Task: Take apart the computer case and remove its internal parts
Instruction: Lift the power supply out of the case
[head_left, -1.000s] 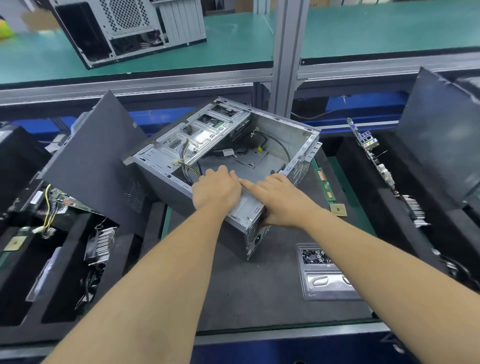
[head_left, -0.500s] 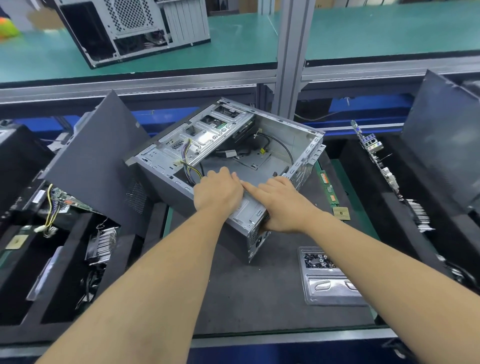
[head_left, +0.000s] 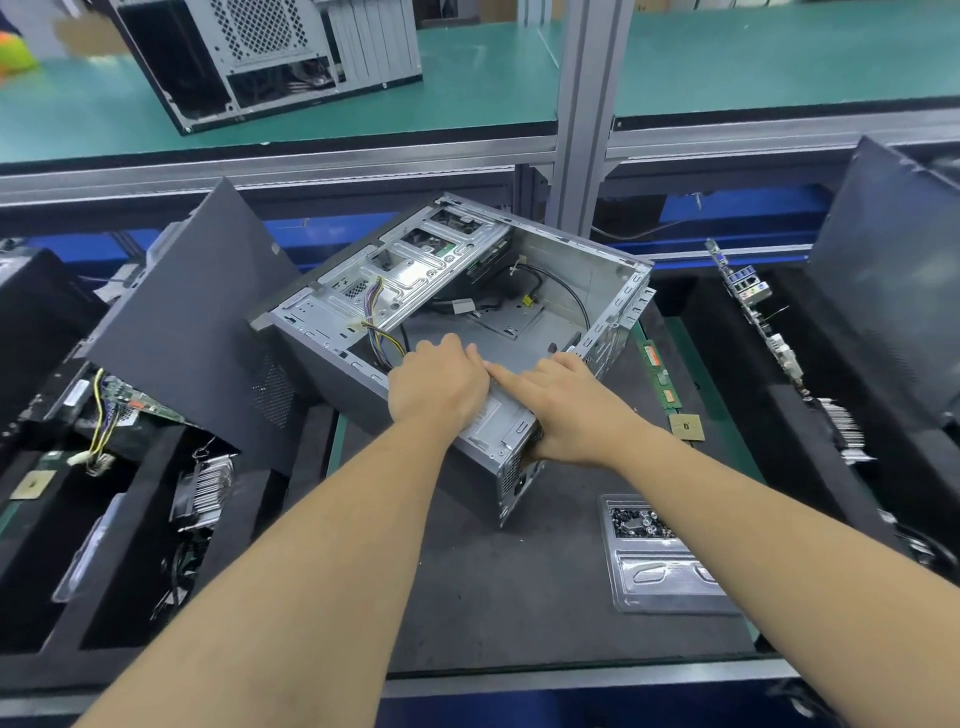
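The open grey computer case (head_left: 566, 260) lies on its side on the dark mat, turned at an angle. Its drive cage (head_left: 415, 270) is at the far left, and coloured wires (head_left: 382, 332) run from it down into the case. The silver power supply (head_left: 498, 431) sits in the near corner. My left hand (head_left: 436, 384) grips the power supply's top edge, fingers curled over it into the case. My right hand (head_left: 566, 410) holds its right end, thumb down on the vented rear face, index finger stretched toward the left hand.
A dark side panel (head_left: 192, 322) leans at the left over a foam bin with a heatsink (head_left: 205, 488) and a circuit board (head_left: 124, 402). At the right lie a RAM stick (head_left: 660, 374), a CPU (head_left: 685, 428) and a screw tray (head_left: 654, 561). Another case (head_left: 260, 57) stands on the green shelf.
Both hands stay on the power supply in the same grip. Only the view has shifted slightly.
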